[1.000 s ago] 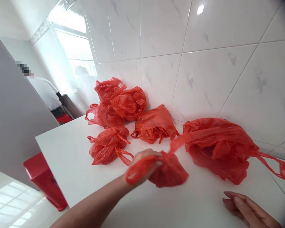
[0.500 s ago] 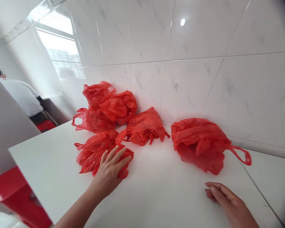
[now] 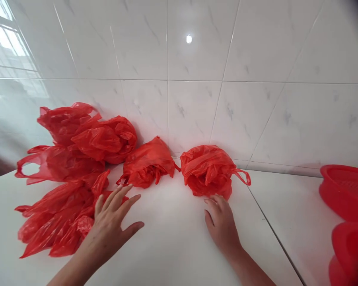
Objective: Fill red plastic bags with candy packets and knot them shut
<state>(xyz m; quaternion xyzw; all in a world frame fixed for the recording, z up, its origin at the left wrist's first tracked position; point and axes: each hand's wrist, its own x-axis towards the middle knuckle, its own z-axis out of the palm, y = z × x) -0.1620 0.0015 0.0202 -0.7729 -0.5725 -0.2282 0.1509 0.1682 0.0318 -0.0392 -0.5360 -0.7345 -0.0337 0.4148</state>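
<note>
My left hand (image 3: 111,222) is open, its fingers spread and thumb out to the right. It lies over the right end of a crumpled red plastic bag (image 3: 62,212) at the front left, whose far side it partly hides. Nothing shows in its grasp. My right hand (image 3: 222,226), with fingers bent and thumb apart, is at the front edge of another red plastic bag (image 3: 210,171) with a loop handle. Its fingertips meet the bag's lower edge in view; whether they press on it I cannot tell. Between the hands, further back, sits a smaller red bag (image 3: 150,163).
More red plastic bags, one at the back (image 3: 67,123), one rounded (image 3: 107,139) and one with an open handle (image 3: 62,163), are heaped at the left. Red plastic baskets (image 3: 346,198) stand at the right. A tiled wall (image 3: 197,111) runs behind the white table (image 3: 173,246), which has a seam.
My left hand set a red bag down by the left heap and let go, fingers now spread. My right hand has moved up to the right-hand bag. The view has turned right, showing red baskets.
</note>
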